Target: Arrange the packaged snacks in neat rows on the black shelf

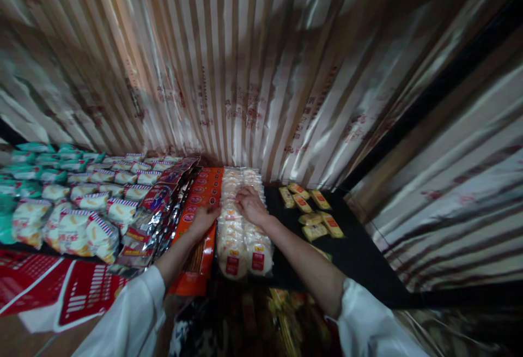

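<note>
Two rows of clear packs of round white crackers [232, 256] with red labels run back from the table's front edge. Over the far half of these rows, my right hand [251, 205] has its fingers bent down and closed on a cracker pack. My left hand [205, 219] is at the left side of the rows, fingers curled together and their tips against the cracker packs' edge. Whatever those left fingers hold is hidden. Beneath my left wrist lie flat orange snack packets [210, 182], overlapping one another.
Dark red and silver packets [157, 199] stand left of the orange ones, beside several white puffed bags [77, 231] and green bags [28, 171]. Small yellow packs [321, 199] lie on the black tabletop [359, 253] at right. A striped curtain [253, 73] hangs behind; yellow packets [286, 319] sit below the front edge.
</note>
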Demonstrator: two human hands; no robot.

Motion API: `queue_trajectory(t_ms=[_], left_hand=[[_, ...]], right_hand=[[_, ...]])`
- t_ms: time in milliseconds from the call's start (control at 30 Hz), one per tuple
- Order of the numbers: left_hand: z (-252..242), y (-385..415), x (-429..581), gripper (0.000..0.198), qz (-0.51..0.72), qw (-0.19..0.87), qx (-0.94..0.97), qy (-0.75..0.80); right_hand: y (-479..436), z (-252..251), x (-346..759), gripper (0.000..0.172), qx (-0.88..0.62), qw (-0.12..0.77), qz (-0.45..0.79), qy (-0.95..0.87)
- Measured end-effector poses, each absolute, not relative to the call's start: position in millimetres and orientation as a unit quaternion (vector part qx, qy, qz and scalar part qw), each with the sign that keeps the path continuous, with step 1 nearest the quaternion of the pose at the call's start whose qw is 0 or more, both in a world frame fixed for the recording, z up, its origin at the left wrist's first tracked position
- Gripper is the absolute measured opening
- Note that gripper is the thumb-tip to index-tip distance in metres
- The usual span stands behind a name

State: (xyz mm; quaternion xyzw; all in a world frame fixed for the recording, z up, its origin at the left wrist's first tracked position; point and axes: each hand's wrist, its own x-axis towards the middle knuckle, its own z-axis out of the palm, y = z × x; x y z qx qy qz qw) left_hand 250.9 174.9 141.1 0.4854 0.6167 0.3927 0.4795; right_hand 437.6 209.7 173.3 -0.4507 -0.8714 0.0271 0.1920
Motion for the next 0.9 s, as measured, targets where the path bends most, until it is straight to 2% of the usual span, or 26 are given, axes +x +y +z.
queue_trajectory(t_ms=[167,367,633,900], left_hand=[[141.7,168.6,254.9,0.017,0.394,0.516,0.496,0.576],[139.7,171.7,262.8,0.017,0.426,0.499,0.472,0.588],[136.5,173.2,266.0,0.023,0.457,0.469,0.472,0.590],[128.0,168.6,257.6,0.025,0.454,0.421,0.465,0.633]], right_hand=[[210.0,172.7,438.5,0.008,-0.449,0.203,0.032,-0.869],[201.5,169.1,446.0,0.010,-0.412,0.269,0.056,-0.869],[193.1,174.0,451.6,0.002,-0.405,0.206,0.094,-0.886],[191.9,164.7,445.0,0.007,-0.405,0.248,0.062,-0.878]])
